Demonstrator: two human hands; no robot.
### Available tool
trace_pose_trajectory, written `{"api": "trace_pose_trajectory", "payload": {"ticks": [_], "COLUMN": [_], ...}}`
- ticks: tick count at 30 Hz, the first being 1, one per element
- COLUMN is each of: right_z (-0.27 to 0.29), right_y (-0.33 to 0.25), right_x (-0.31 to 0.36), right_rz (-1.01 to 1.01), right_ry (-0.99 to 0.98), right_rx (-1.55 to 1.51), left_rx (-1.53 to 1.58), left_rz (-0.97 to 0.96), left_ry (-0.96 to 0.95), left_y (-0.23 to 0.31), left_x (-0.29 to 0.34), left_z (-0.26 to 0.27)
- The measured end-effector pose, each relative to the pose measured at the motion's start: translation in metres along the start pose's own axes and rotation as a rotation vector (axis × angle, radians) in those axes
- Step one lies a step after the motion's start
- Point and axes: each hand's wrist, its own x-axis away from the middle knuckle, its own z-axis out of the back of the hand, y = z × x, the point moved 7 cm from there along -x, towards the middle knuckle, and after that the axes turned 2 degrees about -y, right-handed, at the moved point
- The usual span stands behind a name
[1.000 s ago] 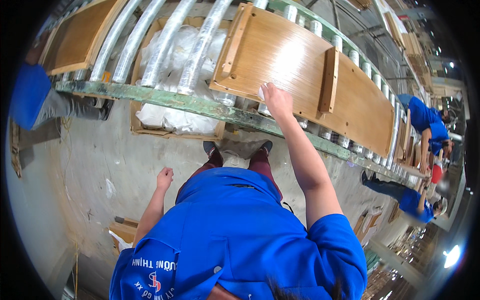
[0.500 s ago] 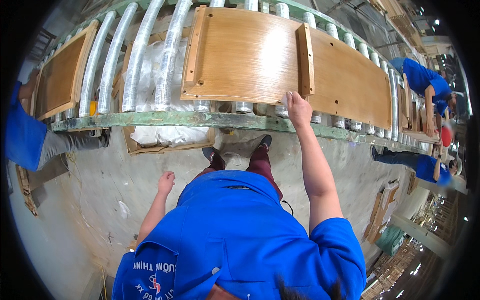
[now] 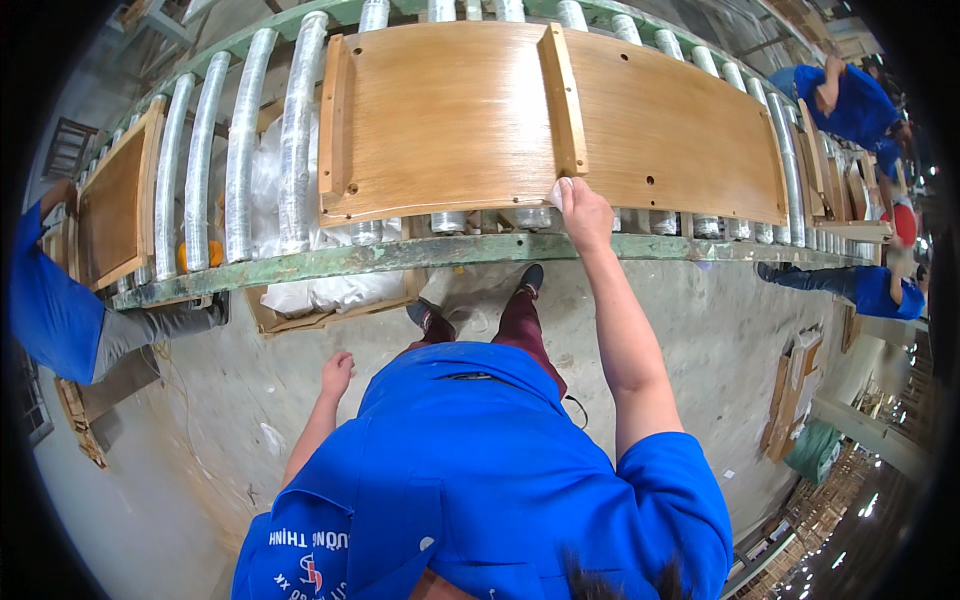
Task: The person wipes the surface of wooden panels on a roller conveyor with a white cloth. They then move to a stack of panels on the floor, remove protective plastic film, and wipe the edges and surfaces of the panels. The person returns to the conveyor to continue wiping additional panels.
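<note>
A long, glossy brown wooden panel (image 3: pixel 450 120) with two raised wooden crossbars (image 3: pixel 563 100) lay across silvery, plastic-wrapped rollers (image 3: pixel 297 140) behind a chipped green rail (image 3: pixel 460 247), as the right hand (image 3: pixel 587 215) pinched a small white wad (image 3: pixel 556 193) at its near edge, beside one crossbar's end. The left hand (image 3: pixel 338 372) hung loosely closed above the grey floor (image 3: pixel 680 340). A blue-shirted co-worker (image 3: pixel 55 315) stood at left, near a framed brown panel (image 3: pixel 120 195).

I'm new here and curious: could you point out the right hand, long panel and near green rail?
Right hand (image 3: pixel 588 214): head view, on its back.
Long panel (image 3: pixel 470 120): head view, on its face, left of centre.
Near green rail (image 3: pixel 470 248): head view, on its side.
</note>
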Motion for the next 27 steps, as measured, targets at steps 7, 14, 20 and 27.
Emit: {"api": "trace_pose_trajectory", "payload": {"ticks": [7,14,20,27], "right_z": [0.029,0.061,0.071,0.069], "right_y": [0.086,0.167,0.202,0.212], "right_x": [-0.004,-0.007,-0.011,-0.015], "right_rz": [-0.143,-0.259,-0.314,-0.297], "right_ry": [0.062,0.157,0.134,0.109], "right_rx": [-0.024,0.008,0.008,-0.036], "left_rx": [-0.097,-0.133,-0.191,-0.253], "left_rz": [0.018,-0.027,-0.063,-0.056], "left_ry": [-0.048,-0.072,-0.134,-0.124], "left_y": [0.041,0.094,0.128,0.149], "left_x": [-0.006,-0.011,-0.017,-0.024], "left_z": [-0.035,-0.078,-0.105,-0.114]}}
